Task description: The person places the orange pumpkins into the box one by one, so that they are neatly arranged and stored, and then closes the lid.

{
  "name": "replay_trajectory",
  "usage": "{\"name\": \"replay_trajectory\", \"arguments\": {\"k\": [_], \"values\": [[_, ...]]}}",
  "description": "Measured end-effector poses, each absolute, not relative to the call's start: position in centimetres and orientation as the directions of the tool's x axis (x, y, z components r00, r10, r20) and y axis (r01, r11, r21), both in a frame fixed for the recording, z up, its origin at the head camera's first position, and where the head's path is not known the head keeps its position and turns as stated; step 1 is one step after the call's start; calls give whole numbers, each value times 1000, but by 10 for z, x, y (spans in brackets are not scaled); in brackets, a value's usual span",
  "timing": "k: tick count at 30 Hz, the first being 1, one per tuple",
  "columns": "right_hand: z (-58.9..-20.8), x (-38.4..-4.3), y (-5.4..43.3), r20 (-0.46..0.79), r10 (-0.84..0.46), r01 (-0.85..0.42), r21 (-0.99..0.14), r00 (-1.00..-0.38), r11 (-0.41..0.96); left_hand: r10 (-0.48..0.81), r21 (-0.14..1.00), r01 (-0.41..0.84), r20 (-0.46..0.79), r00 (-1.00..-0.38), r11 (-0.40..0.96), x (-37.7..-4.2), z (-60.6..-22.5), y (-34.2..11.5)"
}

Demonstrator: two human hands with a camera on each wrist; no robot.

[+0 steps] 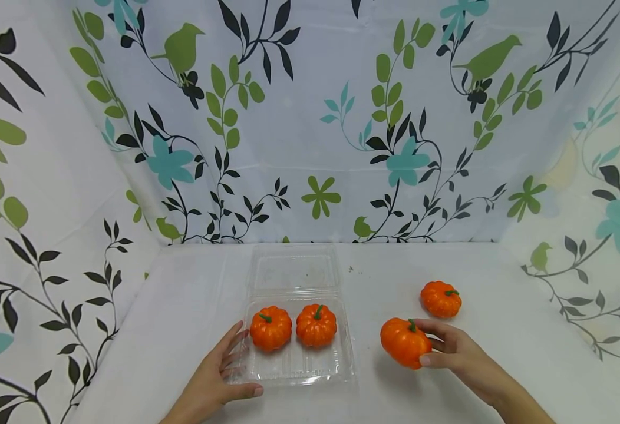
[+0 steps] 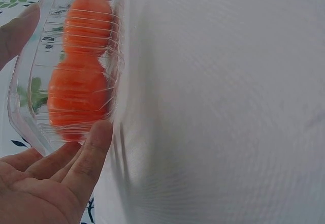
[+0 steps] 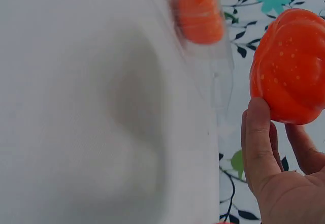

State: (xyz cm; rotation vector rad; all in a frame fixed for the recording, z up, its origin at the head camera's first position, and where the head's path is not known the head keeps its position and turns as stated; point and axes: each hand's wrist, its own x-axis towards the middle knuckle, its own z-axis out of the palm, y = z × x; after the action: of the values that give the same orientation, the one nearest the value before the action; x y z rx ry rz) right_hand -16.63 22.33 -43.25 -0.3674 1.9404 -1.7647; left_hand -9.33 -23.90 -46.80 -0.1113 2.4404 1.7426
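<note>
A small orange toy pumpkin (image 1: 402,343) with a green stem is pinched between the thumb and fingers of my right hand (image 1: 455,356). It is held above the table, to the right of a clear plastic clamshell container (image 1: 299,374). Two similar toy pumpkins, a left one (image 1: 271,330) and a right one (image 1: 316,326), sit side by side in the container's near half. My left hand (image 1: 211,377) spreads around the container's near left corner. Its fingers (image 2: 84,165) touch the side wall, with the thumb by the front rim.
Another orange toy pumpkin (image 1: 441,299) lies on the white table (image 1: 198,282), beyond my right hand. The container's lid (image 1: 294,271) is folded back, away from me. A patterned cloth (image 1: 310,118) with leaves and birds rises behind the table and along both sides.
</note>
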Motion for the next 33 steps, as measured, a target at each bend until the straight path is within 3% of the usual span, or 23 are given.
{"name": "replay_trajectory", "arguments": {"k": [17, 33], "values": [[-414, -173, 145, -159, -639, 124, -987, -753, 100, 22, 937, -148, -163, -986, 317, -93, -466, -240], [-411, -168, 93, -153, -746, 243, -970, -648, -13, -13, 913, -228, -238, -971, 339, -97, -467, -236]]}}
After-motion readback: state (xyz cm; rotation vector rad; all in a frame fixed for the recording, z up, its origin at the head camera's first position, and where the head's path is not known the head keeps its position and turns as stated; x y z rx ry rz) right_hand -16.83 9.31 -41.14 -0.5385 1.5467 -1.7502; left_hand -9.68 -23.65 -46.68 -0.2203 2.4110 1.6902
